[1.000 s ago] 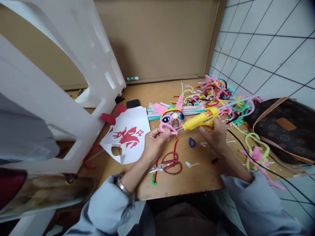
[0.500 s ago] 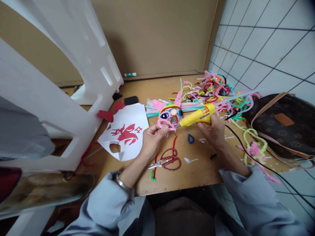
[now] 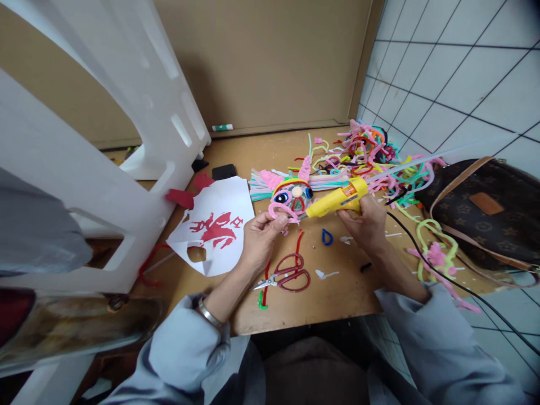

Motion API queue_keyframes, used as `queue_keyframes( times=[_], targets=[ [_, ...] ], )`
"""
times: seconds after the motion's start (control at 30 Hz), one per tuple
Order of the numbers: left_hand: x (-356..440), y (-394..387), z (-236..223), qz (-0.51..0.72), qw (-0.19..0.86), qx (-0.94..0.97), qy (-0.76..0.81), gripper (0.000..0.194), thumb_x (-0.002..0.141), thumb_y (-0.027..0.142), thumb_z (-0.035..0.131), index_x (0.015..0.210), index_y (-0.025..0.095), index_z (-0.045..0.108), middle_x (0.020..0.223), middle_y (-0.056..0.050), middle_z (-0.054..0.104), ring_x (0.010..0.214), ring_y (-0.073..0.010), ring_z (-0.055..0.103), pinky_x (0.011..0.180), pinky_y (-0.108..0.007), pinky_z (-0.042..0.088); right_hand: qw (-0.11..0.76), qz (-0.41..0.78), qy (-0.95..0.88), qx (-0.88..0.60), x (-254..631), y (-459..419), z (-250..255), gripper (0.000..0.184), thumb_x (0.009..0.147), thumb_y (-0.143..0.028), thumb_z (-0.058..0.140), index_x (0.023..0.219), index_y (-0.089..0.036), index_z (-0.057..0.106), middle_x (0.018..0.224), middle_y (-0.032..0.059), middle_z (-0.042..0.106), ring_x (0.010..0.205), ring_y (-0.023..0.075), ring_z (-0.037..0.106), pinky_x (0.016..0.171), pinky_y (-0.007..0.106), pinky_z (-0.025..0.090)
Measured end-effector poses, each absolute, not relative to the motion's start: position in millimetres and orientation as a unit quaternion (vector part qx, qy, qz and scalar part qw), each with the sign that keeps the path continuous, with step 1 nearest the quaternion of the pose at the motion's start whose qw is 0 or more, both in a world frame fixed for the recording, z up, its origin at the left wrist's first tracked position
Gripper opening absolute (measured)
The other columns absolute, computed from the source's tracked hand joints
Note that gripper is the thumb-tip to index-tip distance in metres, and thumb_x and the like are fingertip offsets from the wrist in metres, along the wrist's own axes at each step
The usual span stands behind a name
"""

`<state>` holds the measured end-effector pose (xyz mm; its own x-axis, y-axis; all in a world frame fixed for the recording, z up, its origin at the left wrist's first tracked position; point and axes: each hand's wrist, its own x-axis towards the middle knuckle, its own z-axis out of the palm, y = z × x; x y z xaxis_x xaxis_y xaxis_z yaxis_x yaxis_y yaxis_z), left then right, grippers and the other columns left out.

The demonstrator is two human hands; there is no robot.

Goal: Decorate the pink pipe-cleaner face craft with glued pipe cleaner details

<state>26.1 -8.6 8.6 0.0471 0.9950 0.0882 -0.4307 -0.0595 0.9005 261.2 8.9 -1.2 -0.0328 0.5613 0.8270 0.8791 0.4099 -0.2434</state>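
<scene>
My left hand (image 3: 262,233) is closed, pinching a curled pink pipe cleaner (image 3: 279,210) between thumb and fingers. My right hand (image 3: 366,222) grips a yellow hot glue gun (image 3: 337,201), a long translucent glue stick (image 3: 392,169) poking from its back. The gun's nozzle meets the pink piece, or lies very close to it, beside my left fingertips. Just behind sits a pipe-cleaner face (image 3: 297,194) with pink ears, blue-rimmed eyes and a red mouth. Red-handled scissors (image 3: 291,274) lie open on the table in front of my hands.
White paper with red cut-outs (image 3: 215,225) lies left on the wooden table (image 3: 337,298). A blue loop (image 3: 327,237) is near my right hand. Tangled pipe cleaners (image 3: 371,146) fill the back right, by a brown handbag (image 3: 485,211). A black cord (image 3: 415,247) runs right.
Both hands hold nearly the same pose. The glue gun has shifted very slightly left and keeps its nozzle at the pink piece.
</scene>
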Motion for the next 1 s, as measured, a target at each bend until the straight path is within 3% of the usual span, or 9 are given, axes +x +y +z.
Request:
queue_keyframes(
  times=[0.33, 0.57, 0.77, 1.0],
  targets=[
    [24.1, -5.0, 7.3, 0.602, 0.585, 0.414, 0.354, 0.038, 0.058, 0.046, 0.09, 0.073, 0.015, 0.073, 0.068, -0.001, 0.068, 0.061, -0.0098, 0.057, 0.061, -0.023, 0.047, 0.445, -0.162, -0.687, -0.551, 262.3, 8.0, -0.9, 0.013, 0.073, -0.029, 0.056, 0.072, -0.026, 0.044, 0.068, 0.0025, 0.056, 0.064, 0.0209, 0.054, 0.058, 0.033, 0.042],
    [23.7, -7.0, 4.0, 0.552, 0.581, 0.455, 0.388, 0.037, 0.063, 0.047, 0.088, 0.072, 0.014, 0.073, 0.071, -0.002, 0.07, 0.063, -0.0105, 0.058, 0.066, -0.025, 0.048, 0.507, -0.12, -0.598, -0.609, 257.3, 4.9, -0.4, 0.027, 0.072, -0.035, 0.059, 0.069, -0.027, 0.033, 0.062, -0.0018, 0.045, 0.059, 0.0176, 0.047, 0.058, 0.032, 0.041],
    [30.0, -19.5, 7.5, 0.463, 0.631, 0.484, 0.392, 0.036, 0.062, 0.045, 0.089, 0.069, 0.013, 0.073, 0.074, -0.004, 0.074, 0.068, -0.0121, 0.063, 0.069, -0.025, 0.048, 0.492, -0.111, -0.638, -0.582, 252.4, 1.8, 2.9, 0.028, 0.073, -0.036, 0.06, 0.069, -0.027, 0.034, 0.06, -0.003, 0.041, 0.057, 0.017, 0.044, 0.056, 0.031, 0.039],
    [31.4, -22.6, 8.9, 0.445, 0.635, 0.496, 0.389, 0.031, 0.067, 0.043, 0.086, 0.072, 0.015, 0.074, 0.074, -0.005, 0.076, 0.068, -0.0137, 0.064, 0.069, -0.026, 0.049, 0.491, -0.133, -0.669, -0.542, 251.6, 1.6, 3.9, 0.026, 0.073, -0.03, 0.059, 0.069, -0.027, 0.034, 0.06, -0.0033, 0.042, 0.055, 0.0159, 0.042, 0.053, 0.03, 0.037]
  ],
)
